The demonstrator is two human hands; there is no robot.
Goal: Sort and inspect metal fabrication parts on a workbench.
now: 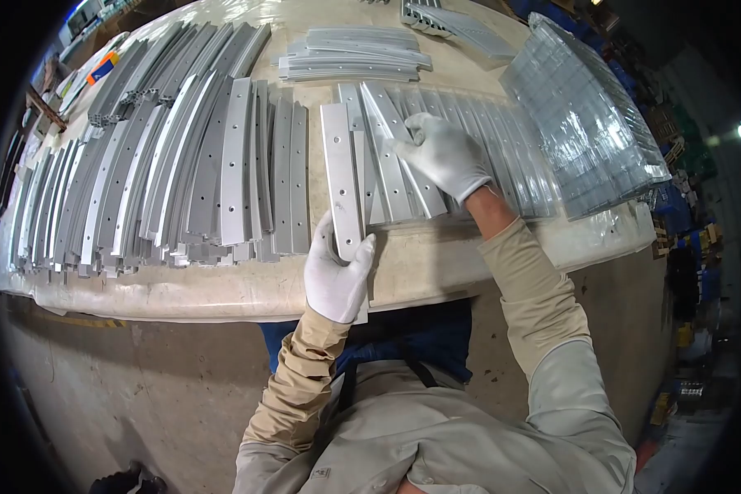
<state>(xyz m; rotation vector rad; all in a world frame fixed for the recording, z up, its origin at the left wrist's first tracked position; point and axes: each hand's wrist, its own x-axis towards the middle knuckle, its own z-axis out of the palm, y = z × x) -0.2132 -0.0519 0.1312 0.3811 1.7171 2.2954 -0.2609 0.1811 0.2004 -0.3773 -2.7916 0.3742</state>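
Observation:
My left hand (336, 276), in a white glove, grips the lower end of a silver metal strip (340, 169) with several drilled holes. Another strip shows partly behind it. My right hand (446, 152), gloved too, has its fingers curled at the edge of a second drilled strip (393, 136), which lies aslant over its neighbours. Beneath and to the right, a row of similar strips (502, 156) lies side by side in clear plastic film. The fingertips of my right hand are partly hidden.
Dense stacks of metal strips (132, 181) fill the table's left side. A smaller pile (350, 53) lies at the back. A film-wrapped bundle (580, 115) stands at the right, beside a grey plate (461, 31). The table's front edge (181, 296) is near my body.

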